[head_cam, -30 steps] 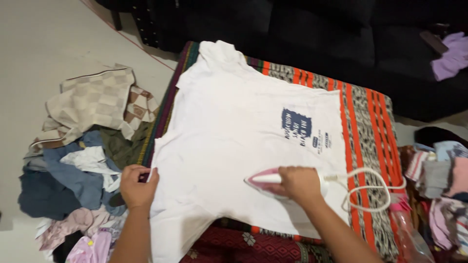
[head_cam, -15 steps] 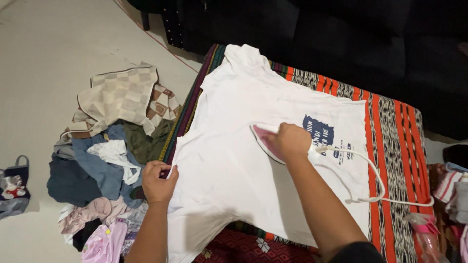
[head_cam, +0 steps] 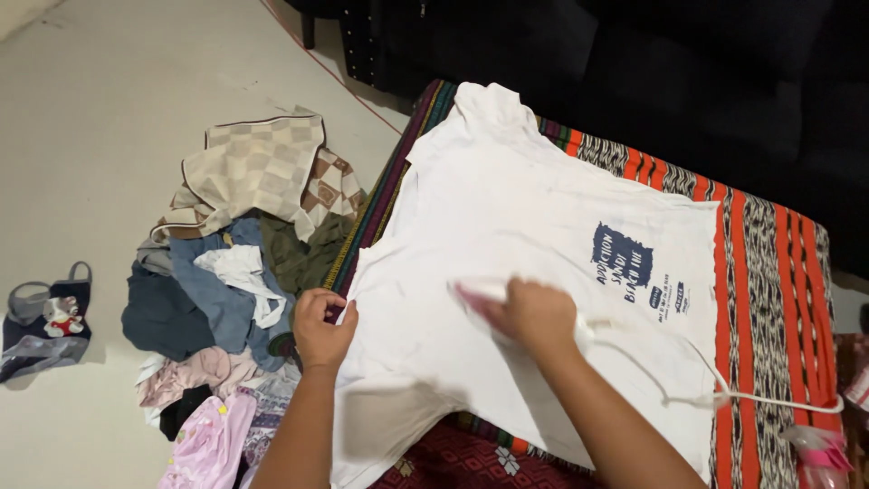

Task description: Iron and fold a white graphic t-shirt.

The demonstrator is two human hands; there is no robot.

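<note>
Head view: right hand [head_cam: 536,312] closed round iron [head_cam: 478,294] on white T-shirt [head_cam: 507,217], nose toward left hand [head_cam: 321,328] pinching shirt's near-left edge.

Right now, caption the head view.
Right hand presses a pink iron on a white T-shirt; left hand grips its edge.

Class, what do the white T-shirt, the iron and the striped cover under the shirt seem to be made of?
White T-shirt: soft matte knit, probably cotton; it creases and drapes limply. Iron, held by the right hand: looks like smooth pink and white plastic, though blurred. Striped cover: woven cloth, with patterned orange and black bands. Left hand pinches the shirt's edge.
</note>
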